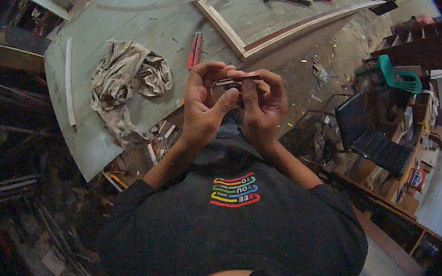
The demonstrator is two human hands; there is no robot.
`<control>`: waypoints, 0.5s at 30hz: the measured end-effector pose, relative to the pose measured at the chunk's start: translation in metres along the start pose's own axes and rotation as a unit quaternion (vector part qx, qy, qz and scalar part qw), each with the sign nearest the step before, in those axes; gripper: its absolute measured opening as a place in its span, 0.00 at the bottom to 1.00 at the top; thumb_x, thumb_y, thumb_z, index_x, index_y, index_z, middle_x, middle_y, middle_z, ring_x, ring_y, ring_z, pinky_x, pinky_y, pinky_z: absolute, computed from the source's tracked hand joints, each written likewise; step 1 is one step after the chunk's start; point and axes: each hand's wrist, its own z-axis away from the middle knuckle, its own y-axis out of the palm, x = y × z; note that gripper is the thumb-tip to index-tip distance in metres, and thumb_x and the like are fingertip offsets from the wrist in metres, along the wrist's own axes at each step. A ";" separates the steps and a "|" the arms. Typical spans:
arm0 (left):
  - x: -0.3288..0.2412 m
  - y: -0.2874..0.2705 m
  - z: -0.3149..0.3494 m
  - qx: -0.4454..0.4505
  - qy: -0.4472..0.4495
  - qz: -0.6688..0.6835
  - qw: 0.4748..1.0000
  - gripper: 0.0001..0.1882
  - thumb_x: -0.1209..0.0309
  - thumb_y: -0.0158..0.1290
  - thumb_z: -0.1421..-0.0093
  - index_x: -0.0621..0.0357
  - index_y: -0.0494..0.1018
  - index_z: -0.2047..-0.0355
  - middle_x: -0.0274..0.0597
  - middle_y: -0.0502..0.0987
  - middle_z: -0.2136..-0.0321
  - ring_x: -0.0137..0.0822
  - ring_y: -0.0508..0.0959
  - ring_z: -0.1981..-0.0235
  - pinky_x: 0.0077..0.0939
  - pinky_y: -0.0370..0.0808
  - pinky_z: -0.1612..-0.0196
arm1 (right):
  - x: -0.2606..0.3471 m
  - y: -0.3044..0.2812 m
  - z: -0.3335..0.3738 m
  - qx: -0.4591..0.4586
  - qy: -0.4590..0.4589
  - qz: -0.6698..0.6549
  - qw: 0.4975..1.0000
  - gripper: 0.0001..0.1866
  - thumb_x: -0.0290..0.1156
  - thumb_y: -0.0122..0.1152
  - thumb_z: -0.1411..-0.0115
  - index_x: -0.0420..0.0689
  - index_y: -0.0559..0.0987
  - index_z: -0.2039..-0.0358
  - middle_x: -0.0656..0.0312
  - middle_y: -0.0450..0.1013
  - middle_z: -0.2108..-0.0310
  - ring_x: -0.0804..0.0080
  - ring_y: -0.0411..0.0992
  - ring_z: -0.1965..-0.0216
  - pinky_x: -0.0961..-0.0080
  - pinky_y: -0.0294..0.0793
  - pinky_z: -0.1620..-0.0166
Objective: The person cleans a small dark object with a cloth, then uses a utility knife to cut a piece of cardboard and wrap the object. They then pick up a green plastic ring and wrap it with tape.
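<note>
"Anything to worry about?"

"The wooden frame (223, 27), I'd say: its corner sits just past those hands, so a forward jerk could rap the knuckles. The right hand (264, 107) pinches one end of a thin dark strip (237, 79), held up before the chest; the left hand (200, 104) curls round the other, though I can't tell how firmly. A slack left side could let it twist and drop."

"And room to move?"

"The worktable (85, 56) stretches away leftward, with littered floor (305, 87) off its right side. Leftward, crumpled cloth (123, 75) takes up space; the red cutter (195, 50) lies closer, just beyond the left fingers."
</note>
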 end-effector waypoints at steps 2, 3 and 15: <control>-0.001 -0.003 0.000 -0.011 0.005 -0.007 1.000 0.25 0.78 0.56 0.38 0.59 0.58 0.45 0.49 0.74 0.51 0.34 0.72 0.45 0.27 0.70 0.43 | -0.002 0.003 -0.001 0.000 0.035 -0.018 0.999 0.09 0.25 0.57 0.34 0.45 0.71 0.55 0.66 0.75 0.70 0.84 0.72 0.69 0.86 0.69 0.71; -0.002 -0.004 0.000 -0.019 -0.014 0.028 0.999 0.25 0.78 0.56 0.38 0.59 0.58 0.45 0.49 0.74 0.51 0.34 0.72 0.46 0.26 0.70 0.43 | -0.003 0.004 -0.002 -0.006 0.049 -0.038 0.998 0.09 0.25 0.58 0.35 0.44 0.71 0.55 0.64 0.76 0.69 0.81 0.73 0.67 0.84 0.72 0.68; 0.024 -0.011 0.016 -0.065 0.002 0.020 0.998 0.23 0.82 0.56 0.42 0.60 0.63 0.47 0.52 0.69 0.44 0.41 0.69 0.41 0.37 0.66 0.39 | -0.031 -0.004 0.004 -0.075 0.015 0.085 0.993 0.08 0.26 0.59 0.35 0.45 0.73 0.57 0.67 0.73 0.67 0.83 0.69 0.68 0.86 0.69 0.64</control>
